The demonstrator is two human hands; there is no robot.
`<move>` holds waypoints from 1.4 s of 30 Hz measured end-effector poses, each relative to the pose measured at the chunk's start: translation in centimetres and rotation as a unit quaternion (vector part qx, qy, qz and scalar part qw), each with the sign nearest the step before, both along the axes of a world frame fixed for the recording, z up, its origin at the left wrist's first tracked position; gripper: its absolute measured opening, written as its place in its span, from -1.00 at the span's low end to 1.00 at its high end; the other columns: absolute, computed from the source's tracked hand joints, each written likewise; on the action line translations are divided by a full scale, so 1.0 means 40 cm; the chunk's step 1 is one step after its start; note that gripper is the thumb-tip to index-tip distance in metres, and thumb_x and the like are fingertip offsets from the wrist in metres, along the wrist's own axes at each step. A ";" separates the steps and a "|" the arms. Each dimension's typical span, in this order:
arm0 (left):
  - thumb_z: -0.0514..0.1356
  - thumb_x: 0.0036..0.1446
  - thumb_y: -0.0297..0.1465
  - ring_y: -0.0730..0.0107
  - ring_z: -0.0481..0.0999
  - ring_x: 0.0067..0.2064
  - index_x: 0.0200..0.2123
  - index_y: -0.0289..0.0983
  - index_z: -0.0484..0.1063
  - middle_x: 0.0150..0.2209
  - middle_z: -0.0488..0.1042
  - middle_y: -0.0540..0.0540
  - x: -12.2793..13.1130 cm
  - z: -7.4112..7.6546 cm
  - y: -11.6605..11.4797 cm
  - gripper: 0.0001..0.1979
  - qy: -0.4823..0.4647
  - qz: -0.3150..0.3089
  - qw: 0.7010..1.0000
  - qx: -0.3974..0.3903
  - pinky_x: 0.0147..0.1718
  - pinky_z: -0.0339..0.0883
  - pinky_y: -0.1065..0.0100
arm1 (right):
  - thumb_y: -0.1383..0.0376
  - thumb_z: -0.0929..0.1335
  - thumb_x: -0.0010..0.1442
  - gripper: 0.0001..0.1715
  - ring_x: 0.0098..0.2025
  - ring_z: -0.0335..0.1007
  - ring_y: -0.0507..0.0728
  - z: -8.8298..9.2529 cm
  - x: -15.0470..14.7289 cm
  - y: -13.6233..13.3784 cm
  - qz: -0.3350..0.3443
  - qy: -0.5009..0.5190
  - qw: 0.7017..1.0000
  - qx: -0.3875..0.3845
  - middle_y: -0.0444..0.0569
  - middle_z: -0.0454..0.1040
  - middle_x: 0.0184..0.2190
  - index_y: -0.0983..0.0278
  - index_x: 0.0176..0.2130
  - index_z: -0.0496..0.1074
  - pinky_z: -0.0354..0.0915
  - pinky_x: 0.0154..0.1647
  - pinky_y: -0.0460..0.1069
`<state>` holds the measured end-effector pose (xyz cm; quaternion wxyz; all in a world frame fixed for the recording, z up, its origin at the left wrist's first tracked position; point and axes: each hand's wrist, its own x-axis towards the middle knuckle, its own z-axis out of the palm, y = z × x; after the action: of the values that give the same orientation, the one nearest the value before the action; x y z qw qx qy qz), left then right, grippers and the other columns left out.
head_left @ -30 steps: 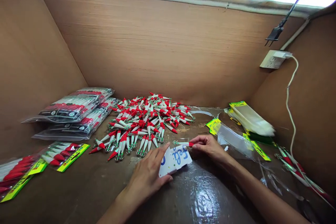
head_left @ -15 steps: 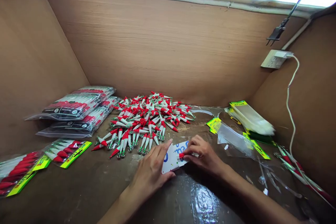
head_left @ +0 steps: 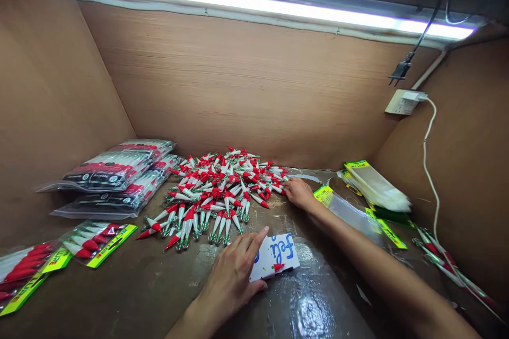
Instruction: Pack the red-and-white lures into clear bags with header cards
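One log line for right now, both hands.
left hand: holding white lettered piece | right hand: at right edge of lure pile, grasp unclear | red tip: at piece's near edge

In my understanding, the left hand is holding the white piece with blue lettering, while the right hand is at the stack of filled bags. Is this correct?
Not quite. The right hand is at the right edge of the pile of red-and-white lures, as the head view shows. The left hand is holding the white piece with blue lettering.
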<state>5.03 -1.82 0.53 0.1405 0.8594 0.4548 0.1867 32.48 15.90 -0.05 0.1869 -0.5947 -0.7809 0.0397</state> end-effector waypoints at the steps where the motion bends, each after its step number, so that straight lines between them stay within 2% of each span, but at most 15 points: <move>1: 0.50 -0.16 -0.40 -0.06 0.43 0.12 0.40 0.01 -0.03 0.19 0.39 -0.16 0.000 -0.002 0.000 0.13 0.002 0.000 1.000 0.000 0.06 0.37 -0.01 | 0.30 0.35 0.25 -0.77 0.00 0.40 0.25 -0.001 -0.008 0.016 -0.002 -0.007 1.000 -0.004 0.08 0.53 -0.12 0.20 -0.15 0.62 0.26 -0.07 0.01; 4: 0.49 -0.15 -0.40 -0.05 0.41 0.13 0.41 0.02 -0.07 0.21 0.37 -0.15 -0.001 -0.005 -0.001 0.15 -0.001 0.000 1.000 0.001 0.07 0.37 0.00 | 0.30 0.39 0.18 -0.86 -0.01 0.39 0.25 0.003 -0.022 0.043 -0.003 -0.016 1.000 -0.019 0.09 0.54 -0.14 0.23 -0.30 0.61 0.24 -0.08 -0.01; 8: 0.48 -0.12 -0.38 -0.04 0.41 0.13 0.41 0.03 -0.07 0.23 0.35 -0.13 -0.002 -0.002 -0.006 0.12 0.004 -0.001 1.000 -0.007 0.08 0.36 0.00 | 0.33 0.40 0.10 -0.89 -0.05 0.41 0.26 0.027 0.004 0.039 -0.013 0.009 0.999 -0.032 0.13 0.55 -0.17 0.30 -0.33 0.56 0.23 -0.08 0.00; 12: 0.48 -0.13 -0.39 -0.03 0.41 0.13 0.41 0.03 -0.06 0.22 0.36 -0.12 -0.001 -0.001 -0.008 0.12 0.014 -0.001 1.000 -0.017 0.09 0.35 -0.02 | 0.22 0.36 0.17 -0.78 -0.26 0.45 0.20 0.048 0.060 -0.025 -0.013 0.079 0.995 -0.064 0.05 0.56 -0.35 0.32 -0.32 0.54 0.28 -0.24 0.00; 15: 0.47 -0.11 -0.38 -0.05 0.41 0.14 0.41 0.02 -0.06 0.23 0.36 -0.14 0.000 -0.005 -0.009 0.11 0.010 -0.011 1.000 -0.025 0.10 0.34 -0.02 | 0.09 0.33 0.23 -0.66 -0.37 0.43 0.11 0.039 0.087 -0.105 0.012 0.161 0.982 -0.099 -0.05 0.53 -0.40 0.30 -0.23 0.50 0.30 -0.35 -0.05; 17: 0.45 -0.08 -0.35 -0.06 0.42 0.14 0.41 0.00 -0.06 0.21 0.37 -0.16 -0.001 -0.008 -0.010 0.07 0.006 -0.020 0.999 -0.034 0.09 0.35 -0.02 | 0.07 0.37 0.20 -0.66 -0.40 0.41 0.07 0.025 0.089 -0.160 0.050 0.295 0.946 -0.127 -0.08 0.50 -0.40 0.29 -0.20 0.46 0.31 -0.39 -0.07; 20: 0.44 -0.06 -0.32 -0.08 0.45 0.11 0.40 0.01 -0.01 0.18 0.40 -0.17 -0.002 -0.014 -0.012 0.03 0.005 -0.033 0.999 -0.039 0.06 0.37 -0.04 | 0.15 0.47 0.10 -0.57 -0.42 0.38 0.05 0.013 0.068 -0.229 0.090 0.501 0.847 -0.154 -0.12 0.47 -0.39 0.27 -0.07 0.44 0.27 -0.45 -0.10; 21: 0.44 -0.06 -0.32 -0.08 0.45 0.11 0.40 0.02 -0.01 0.19 0.41 -0.16 -0.002 -0.017 -0.011 0.02 0.004 -0.038 0.999 -0.037 0.06 0.37 -0.05 | 0.17 0.48 0.08 -0.48 -0.40 0.39 0.05 0.013 0.055 -0.249 0.094 0.531 0.828 -0.157 -0.12 0.47 -0.37 0.24 0.02 0.41 0.28 -0.46 -0.10; 24: 0.44 -0.06 -0.30 -0.08 0.43 0.14 0.40 0.02 -0.02 0.19 0.41 -0.15 -0.001 -0.021 -0.009 0.03 0.005 -0.042 0.999 -0.030 0.08 0.35 -0.05 | 0.23 0.48 0.09 -0.31 -0.34 0.45 0.07 0.014 0.015 -0.303 0.104 0.559 0.806 -0.166 -0.12 0.50 -0.29 0.16 0.18 0.30 0.35 -0.39 -0.07; 26: 0.44 -0.05 -0.27 -0.08 0.44 0.12 0.41 0.02 -0.01 0.17 0.42 -0.16 -0.001 -0.022 -0.007 0.02 0.014 -0.038 0.999 -0.031 0.07 0.35 -0.04 | 0.21 0.46 0.15 -0.44 -0.34 0.49 0.08 0.005 -0.007 -0.333 0.109 0.569 0.794 -0.185 -0.11 0.52 -0.28 0.15 0.12 0.32 0.39 -0.34 -0.04; 29: 0.44 -0.04 -0.25 -0.06 0.44 0.11 0.40 0.03 -0.01 0.16 0.43 -0.14 -0.001 -0.022 -0.006 0.02 0.020 -0.039 0.998 -0.033 0.07 0.35 -0.04 | 0.16 0.43 0.23 -0.69 -0.34 0.53 0.10 -0.030 -0.021 -0.359 0.105 0.606 0.757 -0.220 -0.10 0.54 -0.31 0.18 -0.06 0.36 0.40 -0.34 -0.03; 31: 0.45 -0.04 -0.25 -0.05 0.42 0.13 0.41 0.03 -0.03 0.18 0.41 -0.12 -0.001 -0.021 -0.006 0.03 0.017 -0.044 0.998 -0.030 0.10 0.33 -0.04 | 0.15 0.44 0.22 -0.74 -0.32 0.53 0.09 -0.056 -0.017 -0.364 0.098 0.630 0.737 -0.225 -0.10 0.54 -0.32 0.20 -0.15 0.38 0.39 -0.31 -0.04; 33: 0.45 -0.05 -0.24 -0.05 0.40 0.15 0.41 0.03 -0.04 0.19 0.39 -0.13 -0.002 -0.020 -0.006 0.04 0.017 -0.046 0.998 -0.031 0.10 0.32 -0.03 | 0.16 0.47 0.19 -0.73 -0.34 0.50 0.07 -0.071 -0.009 -0.362 0.093 0.636 0.736 -0.214 -0.12 0.53 -0.34 0.21 -0.18 0.40 0.39 -0.29 -0.04; 39: 0.46 -0.04 -0.25 -0.06 0.40 0.14 0.42 -0.02 -0.06 0.22 0.37 -0.17 -0.003 -0.021 -0.007 0.06 0.009 -0.044 0.998 -0.035 0.09 0.33 0.00 | 0.16 0.52 0.12 -0.71 -0.19 0.51 0.12 -0.060 0.011 -0.358 0.097 0.569 0.806 -0.129 -0.03 0.57 -0.18 0.23 -0.26 0.43 0.39 -0.13 0.01; 42: 0.48 -0.07 -0.24 -0.05 0.40 0.14 0.42 -0.04 -0.07 0.20 0.38 -0.17 -0.004 -0.024 -0.005 0.09 0.012 -0.047 0.998 -0.034 0.09 0.33 -0.01 | 0.14 0.52 0.12 -0.70 -0.19 0.52 0.14 -0.052 0.013 -0.361 0.085 0.554 0.820 -0.117 0.00 0.59 -0.18 0.24 -0.26 0.45 0.41 -0.13 0.03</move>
<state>4.88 -2.03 -0.43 0.1733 0.8768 0.4214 0.1539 33.02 1.45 -2.14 0.5134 -0.4211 -0.5823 0.4691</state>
